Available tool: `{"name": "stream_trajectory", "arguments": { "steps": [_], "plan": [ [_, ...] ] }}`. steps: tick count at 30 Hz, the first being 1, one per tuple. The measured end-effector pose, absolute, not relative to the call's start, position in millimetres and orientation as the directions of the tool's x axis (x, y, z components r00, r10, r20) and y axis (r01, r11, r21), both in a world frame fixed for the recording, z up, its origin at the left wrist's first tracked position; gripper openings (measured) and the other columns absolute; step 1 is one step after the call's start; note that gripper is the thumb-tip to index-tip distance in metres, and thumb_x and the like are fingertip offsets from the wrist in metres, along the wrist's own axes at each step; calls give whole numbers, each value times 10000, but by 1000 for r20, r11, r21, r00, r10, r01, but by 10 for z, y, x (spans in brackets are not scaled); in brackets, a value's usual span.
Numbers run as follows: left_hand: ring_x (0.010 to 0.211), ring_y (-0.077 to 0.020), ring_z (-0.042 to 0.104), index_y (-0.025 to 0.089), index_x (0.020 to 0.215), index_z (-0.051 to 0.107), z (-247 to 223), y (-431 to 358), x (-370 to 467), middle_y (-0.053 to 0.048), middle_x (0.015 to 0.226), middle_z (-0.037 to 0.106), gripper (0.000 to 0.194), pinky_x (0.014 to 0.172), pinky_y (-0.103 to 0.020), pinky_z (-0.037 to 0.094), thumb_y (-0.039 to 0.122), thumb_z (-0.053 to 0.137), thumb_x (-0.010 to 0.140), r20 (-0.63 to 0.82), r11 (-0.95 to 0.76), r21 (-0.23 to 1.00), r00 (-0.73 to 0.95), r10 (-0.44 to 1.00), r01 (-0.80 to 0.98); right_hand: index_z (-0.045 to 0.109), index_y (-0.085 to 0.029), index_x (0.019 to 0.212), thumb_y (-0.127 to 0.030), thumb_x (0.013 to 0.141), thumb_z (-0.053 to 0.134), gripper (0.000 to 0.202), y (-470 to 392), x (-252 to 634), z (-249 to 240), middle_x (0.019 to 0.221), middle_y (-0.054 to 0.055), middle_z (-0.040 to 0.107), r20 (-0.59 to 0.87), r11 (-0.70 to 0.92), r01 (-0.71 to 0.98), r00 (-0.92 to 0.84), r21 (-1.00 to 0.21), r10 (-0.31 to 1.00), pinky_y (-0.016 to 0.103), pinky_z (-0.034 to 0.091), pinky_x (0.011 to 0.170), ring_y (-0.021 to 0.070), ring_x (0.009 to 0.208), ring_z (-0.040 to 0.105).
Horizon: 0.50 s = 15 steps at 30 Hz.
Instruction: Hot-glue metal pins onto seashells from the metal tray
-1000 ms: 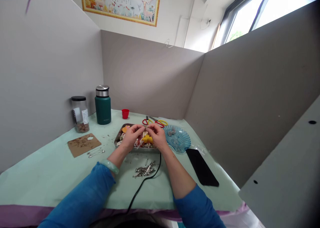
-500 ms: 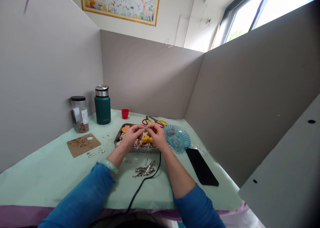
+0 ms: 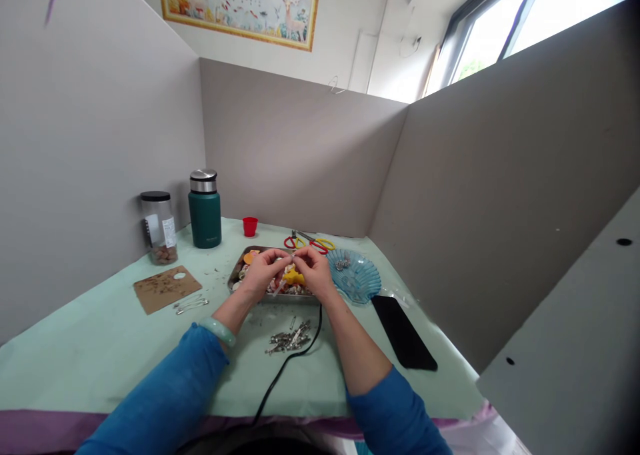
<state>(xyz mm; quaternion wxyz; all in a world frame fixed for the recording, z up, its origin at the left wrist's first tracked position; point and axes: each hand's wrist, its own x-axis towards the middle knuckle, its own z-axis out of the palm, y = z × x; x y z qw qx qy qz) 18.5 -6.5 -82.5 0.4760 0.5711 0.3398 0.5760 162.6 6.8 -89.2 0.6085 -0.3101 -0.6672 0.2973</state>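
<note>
My left hand (image 3: pixel 263 272) and my right hand (image 3: pixel 313 270) meet fingertip to fingertip above a metal tray (image 3: pixel 280 299). Both are closed in a pinch at the same spot; whatever sits between the fingers is too small to make out. Small mixed trinkets fill the tray, a yellow piece (image 3: pixel 293 277) and an orange piece (image 3: pixel 249 258) among them. Nearer to me, below the hands, lies a pile of small silvery metal pins or clips (image 3: pixel 289 338). To the right of my right hand is a blue shell-shaped dish (image 3: pixel 356 278) with small metal bits in it.
Left stand a green thermos (image 3: pixel 205 215) and a clear jar (image 3: pixel 161 232), behind brown card (image 3: pixel 167 290) and safety pins (image 3: pixel 191 304). A red cup (image 3: pixel 250 226) and scissors (image 3: pixel 320 244) lie at the back. A black phone (image 3: pixel 405 333) rests right; a black cord (image 3: pixel 287 360) crosses the front.
Both hands stay pinched together over the tray, with only a slight shift of the fingertips. Nothing else on the table has visibly moved.
</note>
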Motion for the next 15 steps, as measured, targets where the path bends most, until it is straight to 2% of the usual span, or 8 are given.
{"name": "stream_trajectory", "arguments": {
  "steps": [9,15],
  "plan": [
    [369,-64,379,139,742,633,-804,-70,193,44,452,469,295,358,-188,299,423,699,698,317,-296,938,104,943,-179,604,-206,750,-355,755,610,149,115,1629,-935,644,-15,577,612,615,32,-61,-788,788,247,422,562,127,569,503],
    [367,-60,382,140,799,635,-799,-72,190,54,460,474,317,360,-181,294,402,741,657,319,-303,941,96,943,-149,606,-208,758,-359,752,611,152,116,1640,-930,657,-15,577,603,605,34,-56,-796,796,254,430,578,133,579,512]
  ]
}}
